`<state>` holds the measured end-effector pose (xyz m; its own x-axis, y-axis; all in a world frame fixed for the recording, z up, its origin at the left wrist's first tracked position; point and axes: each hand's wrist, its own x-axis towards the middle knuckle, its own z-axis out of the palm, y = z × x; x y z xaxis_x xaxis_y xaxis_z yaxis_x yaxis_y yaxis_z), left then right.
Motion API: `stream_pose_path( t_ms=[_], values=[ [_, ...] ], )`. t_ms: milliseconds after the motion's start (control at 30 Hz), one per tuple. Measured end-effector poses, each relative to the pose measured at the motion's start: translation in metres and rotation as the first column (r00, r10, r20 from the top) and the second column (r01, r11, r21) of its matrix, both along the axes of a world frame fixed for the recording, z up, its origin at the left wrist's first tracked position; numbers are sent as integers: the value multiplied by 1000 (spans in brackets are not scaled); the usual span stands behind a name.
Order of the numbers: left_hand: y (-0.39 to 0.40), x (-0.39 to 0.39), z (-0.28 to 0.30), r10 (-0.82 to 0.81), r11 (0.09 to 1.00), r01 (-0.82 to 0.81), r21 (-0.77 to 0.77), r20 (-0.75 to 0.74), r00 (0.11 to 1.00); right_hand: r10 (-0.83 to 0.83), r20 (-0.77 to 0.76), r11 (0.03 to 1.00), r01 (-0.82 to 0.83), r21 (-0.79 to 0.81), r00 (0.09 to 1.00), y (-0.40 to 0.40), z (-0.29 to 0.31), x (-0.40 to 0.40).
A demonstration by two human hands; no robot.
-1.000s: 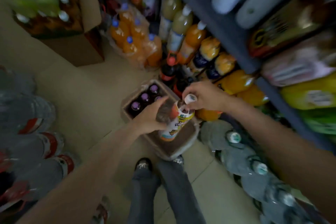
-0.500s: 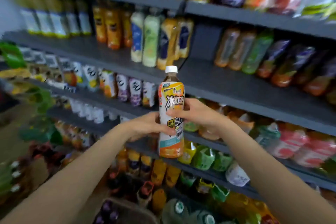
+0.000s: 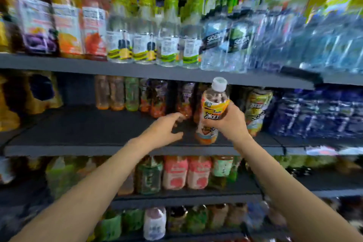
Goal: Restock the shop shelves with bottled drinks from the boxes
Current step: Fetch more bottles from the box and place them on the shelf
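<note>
An orange-labelled tea bottle (image 3: 213, 104) with a white cap stands roughly upright over the front of the dark middle shelf (image 3: 88, 129). My right hand (image 3: 227, 122) grips it round the middle from the right. My left hand (image 3: 167, 129) is off the bottle, fingers stretched out above the shelf just left of it, reaching toward the row of small bottles (image 3: 157, 98) at the back. A similar yellow-labelled bottle (image 3: 257, 108) stands right behind my right hand.
The middle shelf has a wide bare stretch on the left. Water bottles (image 3: 235, 45) and juice bottles (image 3: 66, 25) fill the shelf above. Blue wrapped packs (image 3: 318, 112) sit at the right. Lower shelves hold pink bottles (image 3: 186, 173) and green ones.
The view swung up from the floor box to the shelves. The bottle was carried up and right to the middle shelf. My left hand let go of it; only my right hand holds it now.
</note>
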<state>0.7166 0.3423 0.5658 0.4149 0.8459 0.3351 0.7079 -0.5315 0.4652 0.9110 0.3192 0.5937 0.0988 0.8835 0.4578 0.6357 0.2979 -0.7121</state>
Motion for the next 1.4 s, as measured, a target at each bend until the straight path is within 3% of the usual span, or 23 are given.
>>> stream_pose_path(
  t_ms=[267,467,733,867,1000,1267,1333,1400],
  values=[
    [38,98,-4,40,999,-38,34,-61,997,-275,-32,961,274,-26,961,35,-21,144],
    [56,143,-17,52,999,-52,-1,-31,998,-453,-149,886,426,-183,879,76,-30,202],
    [83,221,-33,-47,991,31,-133,-119,992,-429,-64,883,403,-242,901,111,-22,227],
    [105,262,-35,-31,973,13,-232,-75,997,-399,-20,890,382,-250,917,120,-20,233],
    [122,282,-37,-52,972,56,-226,23,998,-407,19,892,402,-208,913,126,-19,233],
    [127,287,-44,-68,978,81,-191,76,995,-450,47,878,451,-162,892,138,-29,231],
    [121,284,-46,-56,989,65,-130,73,996,-460,-13,884,457,-94,888,134,-36,227],
    [108,275,-49,-32,999,31,12,99,995,-484,-117,866,494,80,867,123,-49,216]
  ],
)
